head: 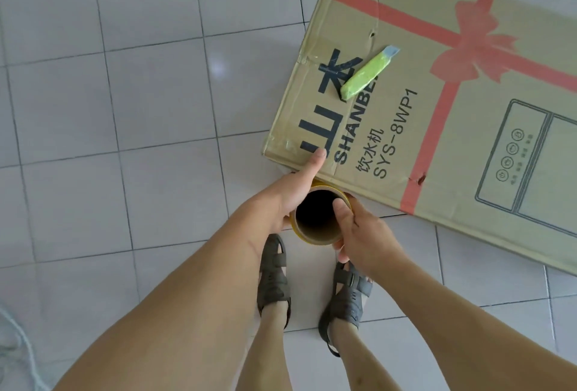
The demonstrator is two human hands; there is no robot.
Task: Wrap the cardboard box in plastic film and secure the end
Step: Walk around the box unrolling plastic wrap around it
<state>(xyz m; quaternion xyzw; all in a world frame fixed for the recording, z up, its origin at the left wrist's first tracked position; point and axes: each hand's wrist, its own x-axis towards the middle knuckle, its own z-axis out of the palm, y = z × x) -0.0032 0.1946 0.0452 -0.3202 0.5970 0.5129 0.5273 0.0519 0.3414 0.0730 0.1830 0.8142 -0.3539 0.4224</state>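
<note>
The cardboard box (437, 94) lies flat on the pale tiled floor (125, 94), its long side running off to the right, so every face but the bottom is open to a wrap. It is brown corrugated board, dented and creased near the left end, printed with a red ribbon and bow and black lettering, and patched with glossy clear tape at the near left corner.

The roll of film (317, 217) is held upright against the near edge of the box, close to that corner, its end turned toward the camera: a stiff brown cardboard core with a dark hollow and a thin yellowish rim. Judged from this, the wrap is being started at the corner. No film can be made out across the box, though clear film would be hard to see.

The left hand (290, 191) cups the roll's left side, its thumb stretched out and pressing on the box top, likely pinning the film's loose end. The right hand (359, 231) grips the roll, thumb hooked inside the core, fingers (342, 253) curled around the outside.

A lime-green utility knife (365, 74) rests on the box top, within reach for cutting the end
</note>
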